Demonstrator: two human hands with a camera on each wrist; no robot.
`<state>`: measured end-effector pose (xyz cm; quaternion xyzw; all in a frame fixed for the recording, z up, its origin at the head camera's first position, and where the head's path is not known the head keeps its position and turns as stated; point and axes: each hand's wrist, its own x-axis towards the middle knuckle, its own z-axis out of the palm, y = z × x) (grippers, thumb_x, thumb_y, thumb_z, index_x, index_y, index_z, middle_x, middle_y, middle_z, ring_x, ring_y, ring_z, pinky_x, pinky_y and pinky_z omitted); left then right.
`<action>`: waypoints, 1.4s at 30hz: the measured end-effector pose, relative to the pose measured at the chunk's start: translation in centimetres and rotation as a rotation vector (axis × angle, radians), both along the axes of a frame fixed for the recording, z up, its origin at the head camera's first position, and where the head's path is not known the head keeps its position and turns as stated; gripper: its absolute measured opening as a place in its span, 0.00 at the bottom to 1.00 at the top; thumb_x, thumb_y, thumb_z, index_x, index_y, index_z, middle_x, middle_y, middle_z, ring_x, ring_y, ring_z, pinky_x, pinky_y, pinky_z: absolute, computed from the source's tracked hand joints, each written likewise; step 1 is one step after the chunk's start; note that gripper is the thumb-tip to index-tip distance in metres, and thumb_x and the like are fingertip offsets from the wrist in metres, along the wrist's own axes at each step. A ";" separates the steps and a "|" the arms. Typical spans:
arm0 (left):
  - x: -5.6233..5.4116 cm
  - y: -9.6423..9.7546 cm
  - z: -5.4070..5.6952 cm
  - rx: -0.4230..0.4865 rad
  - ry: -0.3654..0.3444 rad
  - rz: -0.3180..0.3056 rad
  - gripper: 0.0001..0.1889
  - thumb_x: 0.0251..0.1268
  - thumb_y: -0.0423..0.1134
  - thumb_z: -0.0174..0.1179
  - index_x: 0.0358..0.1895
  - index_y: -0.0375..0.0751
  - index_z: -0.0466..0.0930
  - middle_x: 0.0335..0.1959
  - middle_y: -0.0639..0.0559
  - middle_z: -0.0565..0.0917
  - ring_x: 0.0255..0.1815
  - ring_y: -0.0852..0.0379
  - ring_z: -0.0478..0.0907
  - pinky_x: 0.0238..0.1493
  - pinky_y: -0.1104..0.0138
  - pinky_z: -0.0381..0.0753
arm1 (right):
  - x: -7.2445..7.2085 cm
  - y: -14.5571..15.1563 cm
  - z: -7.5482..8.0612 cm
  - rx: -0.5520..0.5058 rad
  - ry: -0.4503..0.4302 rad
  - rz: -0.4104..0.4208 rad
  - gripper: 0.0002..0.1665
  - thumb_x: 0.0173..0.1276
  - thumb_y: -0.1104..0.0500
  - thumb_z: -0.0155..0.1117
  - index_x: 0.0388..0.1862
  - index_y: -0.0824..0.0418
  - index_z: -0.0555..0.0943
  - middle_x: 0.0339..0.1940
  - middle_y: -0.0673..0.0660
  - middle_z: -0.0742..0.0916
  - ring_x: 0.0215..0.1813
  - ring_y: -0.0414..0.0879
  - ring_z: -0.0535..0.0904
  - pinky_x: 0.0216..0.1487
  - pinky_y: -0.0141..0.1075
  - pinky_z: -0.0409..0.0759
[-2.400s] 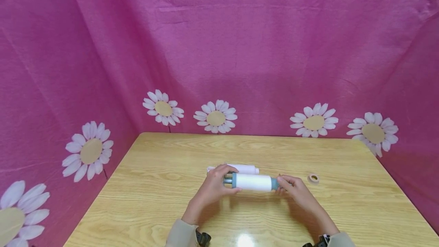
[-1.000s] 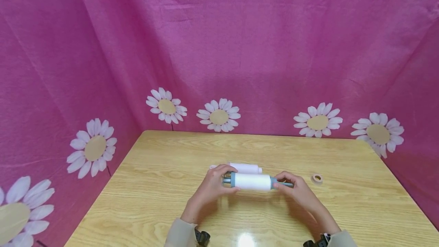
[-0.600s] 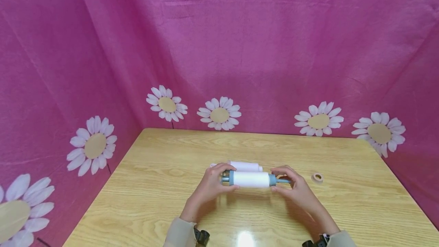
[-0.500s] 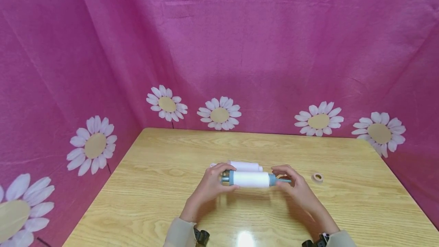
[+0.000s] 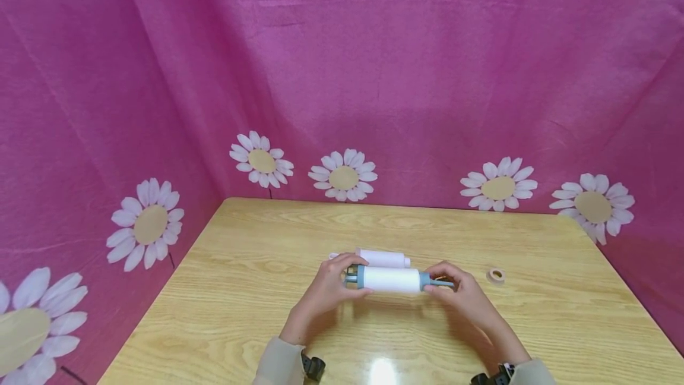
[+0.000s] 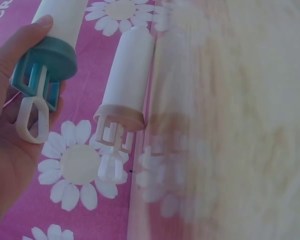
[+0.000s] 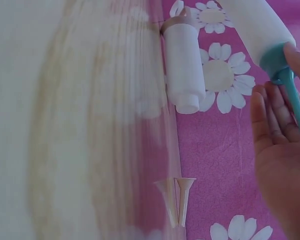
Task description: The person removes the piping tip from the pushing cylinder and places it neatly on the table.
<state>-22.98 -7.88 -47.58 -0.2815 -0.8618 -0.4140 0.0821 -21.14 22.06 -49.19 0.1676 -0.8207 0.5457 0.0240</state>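
Observation:
A white piping syringe (image 5: 392, 279) with teal ends is held level above the table by both hands. My left hand (image 5: 327, 284) grips the teal collar (image 6: 52, 59) at its rear, thumb on one side and fingers on the other. A loop-ended plunger handle (image 6: 32, 120) sticks out there. My right hand (image 5: 461, 290) pinches the teal front cap (image 7: 274, 57) between thumb and fingers. From that cap a thin teal nozzle (image 7: 295, 100) points toward the palm. Just behind lies a second white piping syringe (image 5: 382, 258) with a beige-pink collar (image 6: 120, 116).
A small beige funnel-shaped nozzle (image 7: 185, 197) stands on the table to the right. It looks like a ring from above. The wooden table (image 5: 256, 242) meets a pink cloth (image 5: 401, 76) with daisies at the back and sides.
The right hand's fingers have shifted back and forth around the front cap, uncovering the thin nozzle that they mostly hid at first. The left hand keeps its grip. The head view has tilted slightly.

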 end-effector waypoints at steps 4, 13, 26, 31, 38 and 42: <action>-0.1 0.0 -0.3 -0.004 0.004 0.009 0.24 0.49 0.45 0.76 0.51 0.46 0.82 0.60 0.43 0.82 0.60 0.48 0.78 0.56 0.56 0.82 | -0.1 -0.2 -0.2 -0.053 0.132 0.030 0.18 0.61 0.66 0.70 0.50 0.64 0.80 0.46 0.43 0.83 0.48 0.30 0.79 0.51 0.25 0.80; -0.1 -0.1 -0.3 0.016 0.005 0.007 0.24 0.49 0.45 0.76 0.51 0.47 0.82 0.60 0.43 0.82 0.60 0.49 0.79 0.54 0.57 0.83 | 0.0 -0.2 0.0 -0.120 0.141 0.074 0.20 0.67 0.69 0.63 0.57 0.72 0.76 0.50 0.42 0.83 0.52 0.28 0.78 0.53 0.22 0.78; 0.1 -0.3 0.0 -0.005 0.029 -0.025 0.24 0.48 0.42 0.77 0.51 0.44 0.81 0.61 0.40 0.81 0.62 0.45 0.78 0.59 0.55 0.81 | 0.0 -0.3 0.2 -0.026 -0.122 0.020 0.12 0.71 0.58 0.61 0.43 0.68 0.81 0.33 0.46 0.84 0.36 0.36 0.80 0.39 0.31 0.81; 0.0 -0.5 -0.1 -0.002 0.028 -0.031 0.24 0.48 0.44 0.77 0.51 0.45 0.81 0.59 0.43 0.82 0.61 0.48 0.78 0.59 0.56 0.81 | 0.2 -0.3 -0.1 -0.048 -0.013 0.019 0.16 0.65 0.61 0.68 0.50 0.63 0.79 0.44 0.40 0.83 0.47 0.32 0.79 0.50 0.27 0.79; 0.0 -0.7 -0.3 0.001 0.023 -0.036 0.24 0.49 0.42 0.76 0.50 0.44 0.81 0.59 0.43 0.82 0.62 0.49 0.78 0.60 0.55 0.80 | 0.3 -0.3 -0.4 -0.044 0.082 0.017 0.18 0.60 0.62 0.72 0.49 0.58 0.80 0.47 0.41 0.82 0.47 0.32 0.78 0.50 0.26 0.80; 0.0 -0.7 -0.4 -0.005 0.010 -0.028 0.24 0.49 0.43 0.76 0.51 0.44 0.81 0.59 0.43 0.82 0.62 0.49 0.78 0.60 0.54 0.80 | 0.3 -0.2 -0.5 -0.052 0.103 0.023 0.18 0.60 0.63 0.72 0.49 0.59 0.80 0.46 0.42 0.82 0.47 0.32 0.78 0.50 0.25 0.79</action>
